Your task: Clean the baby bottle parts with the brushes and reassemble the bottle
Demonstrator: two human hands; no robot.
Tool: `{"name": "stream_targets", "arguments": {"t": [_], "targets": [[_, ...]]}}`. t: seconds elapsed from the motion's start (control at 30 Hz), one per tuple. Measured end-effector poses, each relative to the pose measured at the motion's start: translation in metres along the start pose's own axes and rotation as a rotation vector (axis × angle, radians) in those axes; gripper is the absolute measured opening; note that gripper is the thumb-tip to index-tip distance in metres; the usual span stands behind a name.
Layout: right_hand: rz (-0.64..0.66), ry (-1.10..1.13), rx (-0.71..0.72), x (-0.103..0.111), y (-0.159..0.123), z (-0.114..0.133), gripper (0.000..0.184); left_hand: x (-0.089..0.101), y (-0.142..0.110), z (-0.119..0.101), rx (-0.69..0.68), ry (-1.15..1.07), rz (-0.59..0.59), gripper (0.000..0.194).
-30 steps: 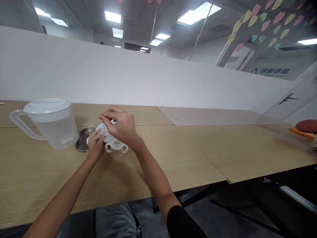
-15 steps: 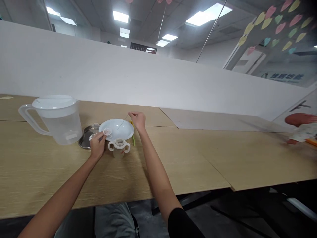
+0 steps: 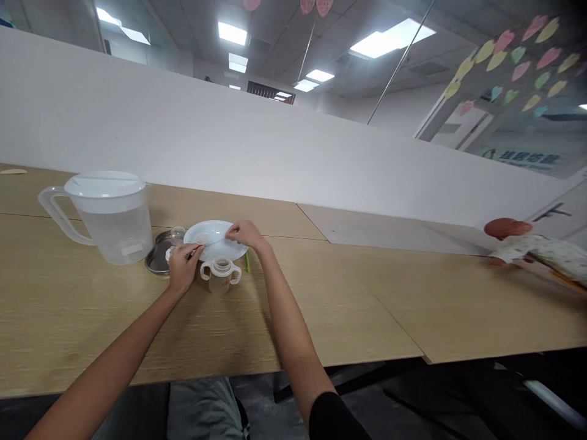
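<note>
My left hand [image 3: 182, 264] is closed over the near left rim of a white plate [image 3: 192, 230], its fingers pinching a small clear round piece [image 3: 202, 240]. Pinched in my right hand [image 3: 247, 234], at the plate's right side, is a thin wire-like stick [image 3: 215, 242] that runs left toward the clear piece. Whether its tip enters the piece is too small to tell. Just in front of the plate stands an open, two-handled sippy cup [image 3: 220, 282], upright and untouched. A slim green object [image 3: 247, 261] lies partly under the plate's right edge.
Left of the plate is a shiny metal tray [image 3: 156, 260] with small clear and white parts. A large lidded plastic pitcher [image 3: 117, 226] stands behind it. A white partition [image 3: 275, 153] borders the table's back. At far right another person [image 3: 536, 247] leans at the table.
My right hand has moved down and left, bringing the stick flatter and closer to the clear piece in my left hand. The person at far right has shifted left into view.
</note>
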State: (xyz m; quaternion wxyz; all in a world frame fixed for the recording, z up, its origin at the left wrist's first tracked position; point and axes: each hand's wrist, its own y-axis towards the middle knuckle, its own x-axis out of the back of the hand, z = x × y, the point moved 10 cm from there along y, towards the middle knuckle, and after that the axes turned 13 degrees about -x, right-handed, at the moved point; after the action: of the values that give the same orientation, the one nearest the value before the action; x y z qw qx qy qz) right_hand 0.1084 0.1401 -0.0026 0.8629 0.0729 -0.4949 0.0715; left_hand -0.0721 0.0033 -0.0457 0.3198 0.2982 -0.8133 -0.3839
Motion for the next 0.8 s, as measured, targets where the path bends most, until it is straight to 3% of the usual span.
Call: {"name": "stream_targets", "arguments": {"t": [0.07,0.13,0.23,0.4,0.6,0.8], "targets": [[0.263,0.099,0.207,-0.024,-0.017,0.035,0.016,-0.001,-0.001,0.001,0.023,-0.030,0.004,0.035],[0.407,0.177,0.305,-0.038,-0.031,0.056,0.022,-0.001,-0.001,0.003,0.042,-0.059,0.004,0.035],[0.418,0.279,0.341,-0.043,-0.036,0.069,0.024,0.000,-0.002,0.006,0.066,-0.093,-0.010,0.035],[0.392,0.446,0.314,-0.044,-0.032,0.070,0.027,-0.002,-0.002,0.005,0.077,-0.127,-0.009,0.033],[0.493,0.666,0.293,-0.048,-0.026,0.070,0.020,0.005,-0.002,-0.004,0.087,-0.106,-0.030,0.037],[0.482,0.569,0.165,-0.040,-0.021,0.051,0.007,0.017,0.000,-0.033,-0.071,-0.007,-0.049,0.044]]}}
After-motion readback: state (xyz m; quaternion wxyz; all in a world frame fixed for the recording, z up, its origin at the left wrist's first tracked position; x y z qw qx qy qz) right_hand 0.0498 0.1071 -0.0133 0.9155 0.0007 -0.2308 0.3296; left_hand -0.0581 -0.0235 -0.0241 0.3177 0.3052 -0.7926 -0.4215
